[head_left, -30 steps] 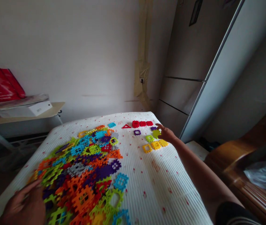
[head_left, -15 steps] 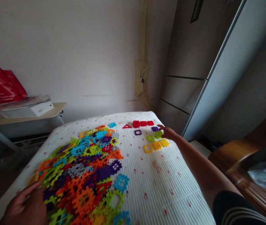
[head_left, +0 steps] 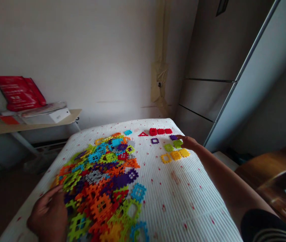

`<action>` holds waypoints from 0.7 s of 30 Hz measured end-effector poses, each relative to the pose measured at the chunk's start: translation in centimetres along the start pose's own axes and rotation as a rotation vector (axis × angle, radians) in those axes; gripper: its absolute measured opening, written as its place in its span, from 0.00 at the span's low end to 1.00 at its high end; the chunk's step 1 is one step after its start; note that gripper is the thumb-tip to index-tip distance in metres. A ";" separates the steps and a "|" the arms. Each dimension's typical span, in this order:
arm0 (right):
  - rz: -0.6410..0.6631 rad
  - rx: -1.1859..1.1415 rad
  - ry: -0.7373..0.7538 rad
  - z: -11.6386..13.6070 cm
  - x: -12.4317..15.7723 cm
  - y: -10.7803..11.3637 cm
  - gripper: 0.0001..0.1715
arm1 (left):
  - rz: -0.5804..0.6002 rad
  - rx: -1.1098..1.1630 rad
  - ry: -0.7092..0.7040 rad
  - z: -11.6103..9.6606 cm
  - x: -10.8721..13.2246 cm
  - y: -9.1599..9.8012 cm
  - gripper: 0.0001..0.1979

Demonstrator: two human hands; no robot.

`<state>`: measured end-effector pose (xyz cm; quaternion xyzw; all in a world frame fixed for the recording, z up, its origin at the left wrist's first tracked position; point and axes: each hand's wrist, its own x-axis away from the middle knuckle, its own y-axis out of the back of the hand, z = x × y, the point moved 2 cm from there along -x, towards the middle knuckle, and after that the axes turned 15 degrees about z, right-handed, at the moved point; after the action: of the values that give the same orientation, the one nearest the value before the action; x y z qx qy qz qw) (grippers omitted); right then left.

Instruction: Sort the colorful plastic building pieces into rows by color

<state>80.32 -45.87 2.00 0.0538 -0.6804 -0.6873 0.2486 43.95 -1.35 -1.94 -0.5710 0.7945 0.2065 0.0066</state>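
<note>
A: Okay, hands first, quick.

B: Right hand (head_left: 189, 142) is far out at 1 o'clock with its fingertips on a green piece (head_left: 177, 144). It's too small to tell whether the piece is pinched or only touched. Left hand (head_left: 47, 216) is at 7 o'clock, palm down and fingers loose, resting on the near edge of the heap (head_left: 102, 181). It grips nothing I can see.

A: Step?

B: My read is that the green piece is being set beside the other green piece (head_left: 168, 147), which lies just at its 9 o'clock. The pieces out there lie in colour groups. The yellow row (head_left: 175, 155) is just nearer, at 6 o'clock of the greens. A purple piece (head_left: 173, 137) is at their 12. The red row (head_left: 160, 131) lies beyond, toward 11.

A: What does the next move call for?

B: As a judgement only, a flat release square with its green neighbour, without nudging the yellows close by. Any pick from the heap would need one piece teased free, since they overlap and look tangled.

A: Where's the piece relative to the hands?

B: It's at the right fingertips, well apart from the left hand across the worktop (head_left: 183, 201). The heap touches the left hand and spreads from 7 up to 11 o'clock.

A: Beyond that?

B: A grey fridge (head_left: 208, 101) at 2 o'clock and a shelf (head_left: 32, 122) at 9.
</note>
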 end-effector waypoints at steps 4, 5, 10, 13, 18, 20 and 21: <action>0.008 0.052 -0.015 0.3 0.6 0.4 0.44 | 0.000 -0.011 0.045 -0.1 0.0 0.0 0.16; -0.012 0.081 -0.006 0.4 0.8 0.6 0.44 | 0.005 -0.011 0.040 0.0 0.0 0.0 0.16; -0.219 0.114 0.112 3.9 1.8 1.9 0.35 | 0.028 -0.047 -0.009 0.0 -0.1 0.0 0.15; -0.231 -0.010 0.225 9.2 2.0 1.4 0.25 | 0.020 -0.053 -0.014 0.2 -0.1 0.1 0.15; -0.147 -0.085 0.437 20.3 1.9 -0.9 0.15 | 0.015 0.003 0.008 0.4 -0.3 0.1 0.14; -0.153 -0.112 0.343 23.5 1.4 -1.6 0.17 | 0.015 0.011 0.009 0.1 -0.2 0.1 0.14; -0.144 -0.125 0.279 24.8 1.1 -1.9 0.19 | 0.011 0.006 0.002 -0.1 -0.2 0.1 0.14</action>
<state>68.65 -23.93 2.13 0.1818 -0.5894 -0.7303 0.2937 43.91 -1.22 -1.74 -0.5668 0.7982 0.2036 0.0062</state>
